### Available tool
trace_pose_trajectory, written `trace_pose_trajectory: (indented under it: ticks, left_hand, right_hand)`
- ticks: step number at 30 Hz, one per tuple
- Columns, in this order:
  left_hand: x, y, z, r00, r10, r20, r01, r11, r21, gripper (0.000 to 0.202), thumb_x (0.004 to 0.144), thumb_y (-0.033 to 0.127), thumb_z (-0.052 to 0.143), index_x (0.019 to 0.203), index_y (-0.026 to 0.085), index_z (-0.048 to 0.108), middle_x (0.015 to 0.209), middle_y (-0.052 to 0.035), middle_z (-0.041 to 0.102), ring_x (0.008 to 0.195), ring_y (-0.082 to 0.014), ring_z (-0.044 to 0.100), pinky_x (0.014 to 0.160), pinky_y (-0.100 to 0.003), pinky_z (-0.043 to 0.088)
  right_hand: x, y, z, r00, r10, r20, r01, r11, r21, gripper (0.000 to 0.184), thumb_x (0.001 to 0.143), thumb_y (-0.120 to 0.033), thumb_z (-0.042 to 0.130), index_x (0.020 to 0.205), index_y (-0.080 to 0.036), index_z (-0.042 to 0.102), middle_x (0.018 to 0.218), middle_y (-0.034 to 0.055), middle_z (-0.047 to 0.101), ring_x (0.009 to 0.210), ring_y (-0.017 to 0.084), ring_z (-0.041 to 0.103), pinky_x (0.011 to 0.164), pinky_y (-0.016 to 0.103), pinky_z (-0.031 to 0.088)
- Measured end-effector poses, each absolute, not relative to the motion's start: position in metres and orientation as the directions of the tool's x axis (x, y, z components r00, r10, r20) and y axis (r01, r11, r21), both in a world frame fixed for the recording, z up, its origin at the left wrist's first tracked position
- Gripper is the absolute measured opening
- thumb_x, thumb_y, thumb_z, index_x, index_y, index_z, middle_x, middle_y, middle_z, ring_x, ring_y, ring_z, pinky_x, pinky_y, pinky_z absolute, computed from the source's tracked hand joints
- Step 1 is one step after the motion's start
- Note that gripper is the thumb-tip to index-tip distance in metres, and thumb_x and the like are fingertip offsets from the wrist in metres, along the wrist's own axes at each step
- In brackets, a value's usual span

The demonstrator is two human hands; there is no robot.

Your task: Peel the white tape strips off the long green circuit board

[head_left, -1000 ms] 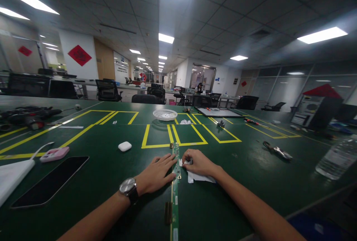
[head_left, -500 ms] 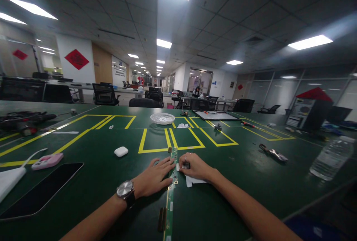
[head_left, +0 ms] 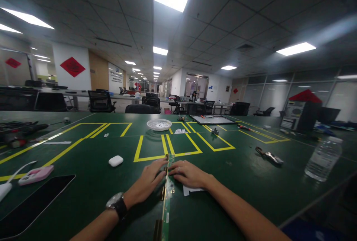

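Note:
A long, narrow green circuit board (head_left: 166, 205) lies lengthwise in front of me, with brown-gold flex connectors (head_left: 157, 230) along its left edge. My left hand (head_left: 147, 179), wearing a wristwatch (head_left: 116, 204), has its thumb and fingers closed at the board's left edge near the far end. From the other side, my right hand (head_left: 191, 174) reaches over the board, fingers bent on its far part and thumb beside it. A clear, shiny patch (head_left: 169, 187) shows on the board just below the fingers. White paper (head_left: 188, 189) lies partly under my right hand.
Left lie a white earphone case (head_left: 115, 161), a black phone (head_left: 39, 205) and a pink object (head_left: 36, 175). Beyond the hands stands a white plastic basket (head_left: 159, 124). To the right are metal pliers-like tool (head_left: 269, 156) and a water bottle (head_left: 323, 159). A person (head_left: 193, 96) sits far back.
My right hand has gone from a pinch at the board's right edge to reaching across it. My left hand has shifted from lying spread on the board to its left edge. The view has tilted slightly.

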State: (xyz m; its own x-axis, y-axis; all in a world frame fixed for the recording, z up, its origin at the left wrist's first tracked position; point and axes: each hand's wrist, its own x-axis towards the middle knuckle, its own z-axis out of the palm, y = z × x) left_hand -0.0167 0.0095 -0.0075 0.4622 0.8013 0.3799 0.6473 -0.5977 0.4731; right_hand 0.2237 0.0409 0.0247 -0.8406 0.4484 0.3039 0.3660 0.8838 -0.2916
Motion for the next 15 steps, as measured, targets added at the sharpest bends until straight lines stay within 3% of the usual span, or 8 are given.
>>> trace_pose_trajectory:
  ticks: [3, 7, 11, 15]
  left_hand:
    - [-0.021, 0.016, -0.010, 0.347, 0.818, 0.458, 0.627, -0.566, 0.536, 0.040, 0.104, 0.039, 0.031, 0.137, 0.026, 0.050, 0.150, -0.0059, 0.045, 0.138, -0.0240, 0.040, 0.114, -0.047, 0.032]
    - [-0.028, 0.020, -0.009, 0.266, 0.817, 0.512, 0.613, -0.553, 0.564, 0.039, 0.103, 0.038, 0.030, 0.131, 0.023, 0.053, 0.145, -0.0075, 0.050, 0.135, -0.0234, 0.044, 0.114, -0.047, 0.033]
    - [-0.031, 0.018, -0.006, 0.283, 0.801, 0.527, 0.663, -0.561, 0.496, 0.038, 0.103, 0.037, 0.031, 0.129, 0.022, 0.054, 0.141, -0.0081, 0.053, 0.132, -0.0241, 0.046, 0.112, -0.047, 0.036]
    - [-0.027, 0.012, -0.005, 0.416, 0.754, 0.508, 0.717, -0.616, 0.327, 0.034, 0.103, 0.034, 0.037, 0.130, 0.025, 0.054, 0.140, -0.0058, 0.054, 0.131, -0.0243, 0.046, 0.110, -0.047, 0.036]
  right_hand:
    - [0.226, 0.049, 0.022, -0.862, 0.434, 0.261, 0.375, 0.894, -0.246, 0.033, 0.098, -0.020, 0.045, 0.124, -0.020, 0.065, 0.132, 0.0057, 0.063, 0.122, 0.016, 0.055, 0.107, 0.030, 0.037]
    - [0.253, 0.073, 0.017, -0.732, 0.624, 0.272, 0.603, 0.780, -0.168, 0.036, 0.100, -0.024, 0.039, 0.126, -0.020, 0.065, 0.131, 0.0070, 0.063, 0.122, 0.019, 0.055, 0.107, 0.035, 0.036]
    - [0.291, 0.093, 0.014, -0.384, 0.888, 0.254, 0.907, 0.414, -0.073, 0.041, 0.102, -0.031, 0.032, 0.120, -0.021, 0.067, 0.128, 0.0088, 0.065, 0.123, 0.024, 0.053, 0.106, 0.042, 0.033]
    - [0.313, 0.099, 0.009, -0.067, 0.970, 0.234, 0.996, 0.077, -0.035, 0.046, 0.101, -0.037, 0.029, 0.121, -0.019, 0.067, 0.130, 0.0131, 0.062, 0.124, 0.028, 0.050, 0.105, 0.046, 0.030]
